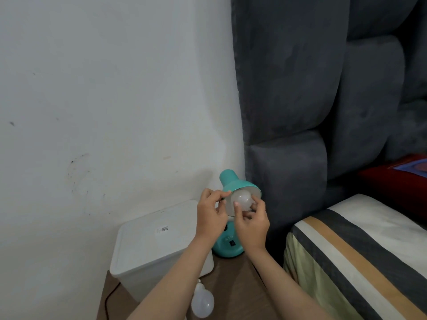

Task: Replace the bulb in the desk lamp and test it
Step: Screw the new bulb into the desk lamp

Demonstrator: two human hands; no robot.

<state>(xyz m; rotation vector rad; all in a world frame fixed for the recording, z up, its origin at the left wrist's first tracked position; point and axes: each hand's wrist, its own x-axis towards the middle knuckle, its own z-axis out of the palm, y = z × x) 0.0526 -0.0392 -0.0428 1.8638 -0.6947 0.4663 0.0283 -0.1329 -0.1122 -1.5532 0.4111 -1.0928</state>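
A teal desk lamp (pixel 227 247) stands on a brown bedside table (pixel 233 285), its shade (pixel 233 182) tilted toward me. A white bulb (pixel 242 200) sits in the shade's mouth. My right hand (pixel 250 221) has its fingertips closed around that bulb from below. My left hand (pixel 211 212) pinches the left rim of the shade. A second white bulb (pixel 202 302) lies on the table near its front edge, screw base pointing away from me, just under my left forearm.
A white lidded plastic box (pixel 157 245) fills the table's left half, with a black cable (pixel 108 299) running down beside it. A padded grey headboard (pixel 300 88) rises behind the lamp. A striped mattress (pixel 360 250) lies close on the right. White wall at left.
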